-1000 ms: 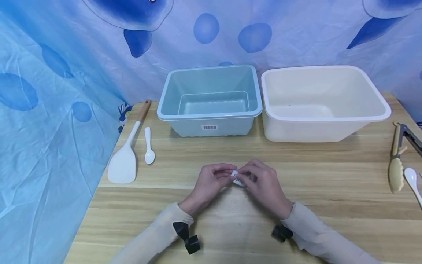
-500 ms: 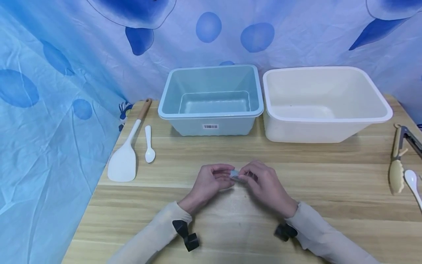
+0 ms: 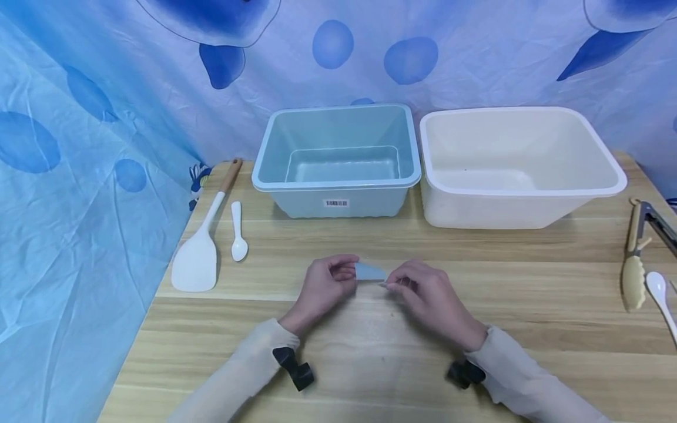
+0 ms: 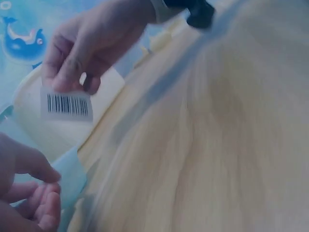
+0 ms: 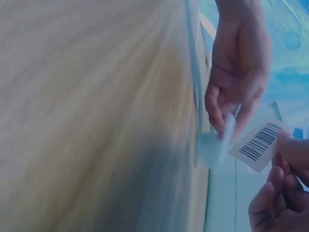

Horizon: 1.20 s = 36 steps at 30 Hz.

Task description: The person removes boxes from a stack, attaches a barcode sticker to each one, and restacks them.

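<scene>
Compared with half a second ago, the left hand (image 3: 329, 285) lies closer to the left edge of the tabletop (image 3: 370, 376), the gap between the hands is wider, and more of a pale blue sheet (image 3: 368, 272) shows between them. The barcode, visible to the head camera one second ago, no longer faces it. The blue bin (image 3: 291, 202) and the white bin (image 3: 476, 211) stay along the far edge.

The label (image 5: 261, 141) is a small white rectangle with a row of black vertical bars; the right hand (image 3: 428, 296) pinches it near one end between thumb and fingers. The left hand grips the sheet, which is plain and tapers toward the right hand. Both pieces are held over the middle of the tabletop, between the left and right edges and nearer than the blue bin.

In the head view the label is reduced to a sliver at the right fingertips, and whether it joins the sheet cannot be told. In the right wrist view the sheet is blurred. The tongs (image 3: 634, 282) and the right-hand spoon (image 3: 657, 286) are cut off by the frame.
</scene>
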{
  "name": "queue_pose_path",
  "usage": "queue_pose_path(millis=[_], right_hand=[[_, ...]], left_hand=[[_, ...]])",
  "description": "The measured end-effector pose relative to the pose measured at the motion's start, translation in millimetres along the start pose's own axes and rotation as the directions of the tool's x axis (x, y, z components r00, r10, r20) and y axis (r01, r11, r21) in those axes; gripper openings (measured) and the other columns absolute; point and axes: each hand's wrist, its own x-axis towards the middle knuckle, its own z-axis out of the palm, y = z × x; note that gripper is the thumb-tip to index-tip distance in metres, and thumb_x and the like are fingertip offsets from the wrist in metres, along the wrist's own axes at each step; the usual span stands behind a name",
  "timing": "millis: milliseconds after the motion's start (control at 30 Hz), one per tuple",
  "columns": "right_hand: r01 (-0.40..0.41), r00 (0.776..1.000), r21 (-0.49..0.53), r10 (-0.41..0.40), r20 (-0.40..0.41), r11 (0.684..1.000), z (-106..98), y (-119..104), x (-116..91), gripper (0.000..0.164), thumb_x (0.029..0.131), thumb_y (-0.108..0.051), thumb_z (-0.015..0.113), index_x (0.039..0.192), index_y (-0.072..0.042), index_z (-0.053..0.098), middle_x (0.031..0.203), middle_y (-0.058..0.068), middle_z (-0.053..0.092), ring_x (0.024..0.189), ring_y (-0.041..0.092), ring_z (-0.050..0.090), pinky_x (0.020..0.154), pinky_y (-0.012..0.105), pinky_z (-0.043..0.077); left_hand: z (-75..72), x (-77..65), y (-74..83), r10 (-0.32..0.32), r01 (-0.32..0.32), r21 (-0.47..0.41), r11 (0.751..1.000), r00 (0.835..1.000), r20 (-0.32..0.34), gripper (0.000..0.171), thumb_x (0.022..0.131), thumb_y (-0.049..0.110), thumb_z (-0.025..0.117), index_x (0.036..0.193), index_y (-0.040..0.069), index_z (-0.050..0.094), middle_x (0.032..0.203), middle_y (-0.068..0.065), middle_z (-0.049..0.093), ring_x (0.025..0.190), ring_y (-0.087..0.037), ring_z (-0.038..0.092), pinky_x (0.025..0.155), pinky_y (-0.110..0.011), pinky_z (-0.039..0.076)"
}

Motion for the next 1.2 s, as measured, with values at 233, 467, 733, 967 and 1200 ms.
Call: queue_pose_path(millis=[233, 467, 733, 967, 1200], right_hand=[[-0.051, 0.999, 0.025, 0.051, -0.011, 0.998, -10, 9, 0, 0.007, 0.083, -0.007, 0.073, 0.087, -0.012, 0.071, 0.082, -0.002, 0.068, 0.068, 0.003, 0.055, 0.058, 0.020, 0.050], [-0.053, 0.999, 0.027, 0.053, -0.012, 0.998, -18, 12, 0, 0.007, 0.083, -0.006, 0.073, 0.086, -0.013, 0.071, 0.082, -0.001, 0.069, 0.067, 0.004, 0.055, 0.059, 0.022, 0.050], [0.011, 1.000, 0.028, -0.010, -0.015, 1.000, -22, 10, 0, 0.008, 0.085, -0.008, 0.072, 0.088, -0.016, 0.072, 0.083, 0.001, 0.070, 0.069, 0.002, 0.055, 0.060, 0.021, 0.049], [0.013, 1.000, 0.005, -0.013, -0.021, 1.000, -24, 10, 1, 0.009, 0.082, -0.006, 0.074, 0.086, -0.014, 0.071, 0.081, -0.003, 0.068, 0.068, 0.002, 0.054, 0.058, 0.021, 0.048], [0.050, 0.997, -0.039, -0.052, -0.059, 0.998, -33, 6, 1, 0.016, 0.081, -0.002, 0.075, 0.094, -0.010, 0.072, 0.083, -0.005, 0.067, 0.069, 0.002, 0.056, 0.059, 0.019, 0.050]], left_hand=[[-7.6, -3.2, 1.0, 0.154, -0.142, 0.344, 0.928, 0.988, -0.007, 0.042, 0.074, -0.001, 0.066, 0.115, 0.008, 0.070, 0.106, -0.010, 0.069, 0.083, -0.016, 0.062, 0.071, -0.026, 0.054], [3.8, 0.5, 17.5, 0.466, -0.435, 0.433, 0.790, 0.884, 0.036, 0.021, 0.080, 0.012, 0.076, 0.102, 0.012, 0.075, 0.111, -0.010, 0.067, 0.104, -0.021, 0.060, 0.080, -0.038, 0.051], [22.8, 1.5, 35.9, 0.560, -0.593, 0.422, 0.685, 0.800, 0.216, 0.004, 0.085, 0.015, 0.074, 0.089, 0.014, 0.076, 0.088, 0.004, 0.074, 0.083, -0.014, 0.063, 0.073, -0.023, 0.049], [28.2, 3.2, 37.9, 0.482, -0.544, 0.405, 0.735, 0.839, 0.252, 0.004, 0.087, 0.011, 0.070, 0.089, 0.013, 0.072, 0.088, 0.004, 0.073, 0.079, -0.013, 0.060, 0.071, -0.030, 0.051], [32.2, 2.7, 38.1, 0.464, -0.496, 0.332, 0.802, 0.868, 0.175, 0.004, 0.087, 0.006, 0.068, 0.088, 0.009, 0.070, 0.081, 0.001, 0.067, 0.070, -0.018, 0.056, 0.061, -0.026, 0.046]])
